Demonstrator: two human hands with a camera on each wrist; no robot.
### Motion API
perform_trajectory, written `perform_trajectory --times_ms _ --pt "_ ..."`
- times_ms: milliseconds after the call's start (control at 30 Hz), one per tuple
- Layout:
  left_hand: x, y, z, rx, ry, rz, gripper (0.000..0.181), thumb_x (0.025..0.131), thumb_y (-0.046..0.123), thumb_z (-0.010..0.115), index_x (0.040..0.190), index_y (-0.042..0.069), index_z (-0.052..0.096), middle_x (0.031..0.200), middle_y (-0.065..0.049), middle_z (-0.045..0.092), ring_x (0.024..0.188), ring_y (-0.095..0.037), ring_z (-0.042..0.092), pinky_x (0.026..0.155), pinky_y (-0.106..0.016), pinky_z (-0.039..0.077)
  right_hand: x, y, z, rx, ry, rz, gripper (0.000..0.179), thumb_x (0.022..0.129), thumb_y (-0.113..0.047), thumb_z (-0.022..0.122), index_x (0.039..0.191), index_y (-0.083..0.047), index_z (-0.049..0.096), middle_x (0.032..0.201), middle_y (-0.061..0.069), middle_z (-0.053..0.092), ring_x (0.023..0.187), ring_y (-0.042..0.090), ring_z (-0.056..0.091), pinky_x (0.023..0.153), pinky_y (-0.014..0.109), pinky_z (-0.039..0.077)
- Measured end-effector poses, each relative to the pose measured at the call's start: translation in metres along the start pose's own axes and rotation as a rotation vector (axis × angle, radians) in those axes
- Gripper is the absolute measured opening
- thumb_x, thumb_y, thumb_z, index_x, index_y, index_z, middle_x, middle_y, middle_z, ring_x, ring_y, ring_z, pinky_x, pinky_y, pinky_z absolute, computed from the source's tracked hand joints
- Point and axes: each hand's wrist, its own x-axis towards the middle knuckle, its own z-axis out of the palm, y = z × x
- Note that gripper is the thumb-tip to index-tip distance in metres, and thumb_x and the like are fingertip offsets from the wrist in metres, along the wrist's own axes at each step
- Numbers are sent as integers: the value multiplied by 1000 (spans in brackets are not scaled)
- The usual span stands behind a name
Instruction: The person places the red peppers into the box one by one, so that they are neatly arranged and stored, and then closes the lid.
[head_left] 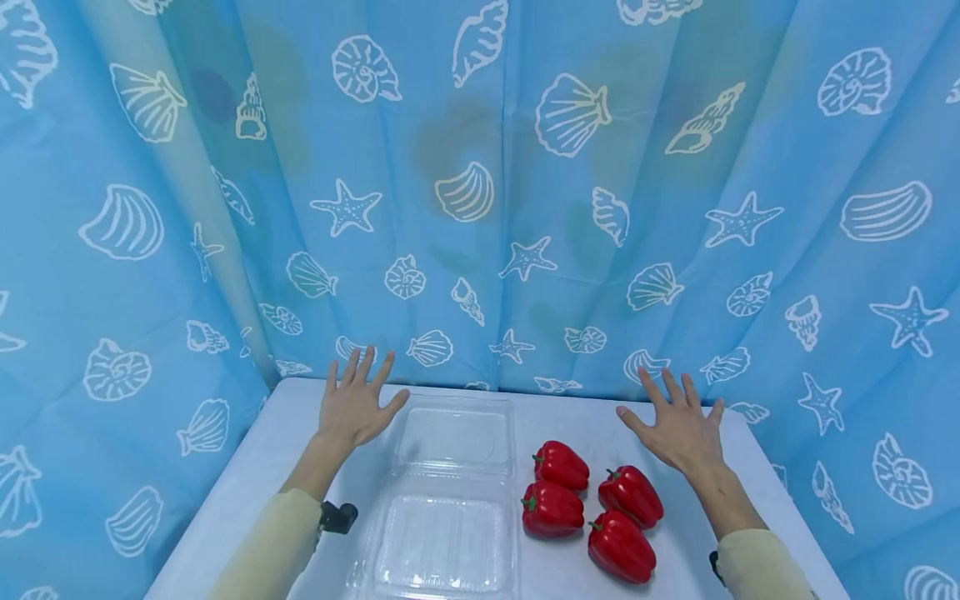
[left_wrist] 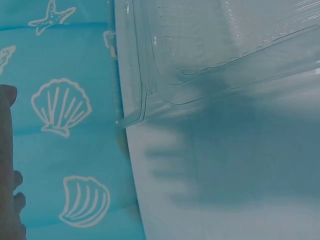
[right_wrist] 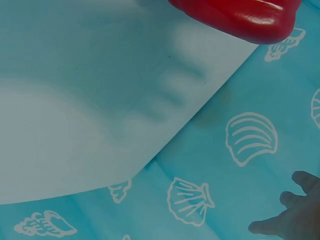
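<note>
Fingers spread, my left hand [head_left: 354, 411] hovers over the back left of the white table, beside a clear plastic clamshell container [head_left: 442, 533]. The container lies unfolded, its lid half toward the back. On the other side, my right hand [head_left: 681, 432] is held with spread fingers over the back right, holding nothing. Between the container and that hand sit red bell peppers in a cluster: one at the back [head_left: 561, 465], another front left [head_left: 552, 509], and others to the right, including a front pepper [head_left: 622, 547]. In the right wrist view a red bell pepper [right_wrist: 250, 17] shows at the top.
A blue curtain [head_left: 480, 233] printed with white shells and starfish hangs behind and at both sides of the white table [head_left: 585, 417]. Soft hand shadows fall on the tabletop in both wrist views. Dark wrist cameras sit at both sleeves.
</note>
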Motion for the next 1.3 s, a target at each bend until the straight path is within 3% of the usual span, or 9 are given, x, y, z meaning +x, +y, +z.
perform_trajectory --times_ms 367,700,967,1100,1300 --pt "-4 -5 3 -26 8 5 80 97 70 35 161 24 22 167 -14 19 154 -37 10 122 -62 5 -6 1 0 7 2 1 93 90 -70 55 162 -22 20 158 30 27 143 55 18 104 85 7" --pt "-14 -12 3 -137 1 11 79 98 68 37 161 21 24 166 -16 20 152 -40 15 120 -65 8 -16 4 -4 41 -50 2 96 89 -70 57 162 -23 18 154 29 33 136 54 30 102 81 25" --pt "-27 -16 8 -223 27 8 78 99 65 42 160 19 27 163 -18 27 149 -41 25 116 -68 20 -24 6 -10 121 -173 9 101 86 -74 58 162 -22 17 159 28 26 137 57 30 95 79 37" --pt "-36 -16 11 -271 27 4 75 99 63 44 159 19 30 162 -18 31 146 -41 31 113 -69 26 -31 7 -10 169 -242 19 102 85 -74 59 162 -20 19 156 31 29 135 58 33 90 77 43" --pt "-51 -18 16 -346 -19 -16 74 100 61 46 159 19 30 160 -19 35 143 -45 36 109 -72 30 -40 10 -5 245 -306 26 103 82 -70 67 159 -15 27 143 30 45 123 49 50 75 57 59"
